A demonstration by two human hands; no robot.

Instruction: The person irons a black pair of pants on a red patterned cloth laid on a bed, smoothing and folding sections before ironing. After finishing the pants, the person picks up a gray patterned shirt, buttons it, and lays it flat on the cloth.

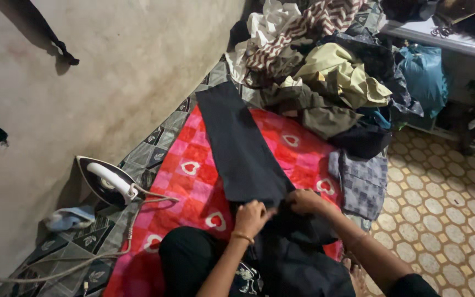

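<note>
Dark trousers (240, 146) lie stretched lengthwise over a red and pink cloth (193, 159) patterned with white hearts. At their near end, my left hand (252, 216) is closed on the dark fabric; it wears a thin bangle at the wrist. My right hand (305, 201) grips the same fabric just to the right, the two hands almost touching. My dark-clothed knees fill the bottom of the view.
A white and black iron (108, 180) stands upright at the left by the wall (111, 66), its cord (83, 261) trailing over the mat. A heap of crumpled clothes (325, 71) lies beyond the cloth. A folded checked garment (363, 184) sits right. Tiled floor (446, 209) lies further right.
</note>
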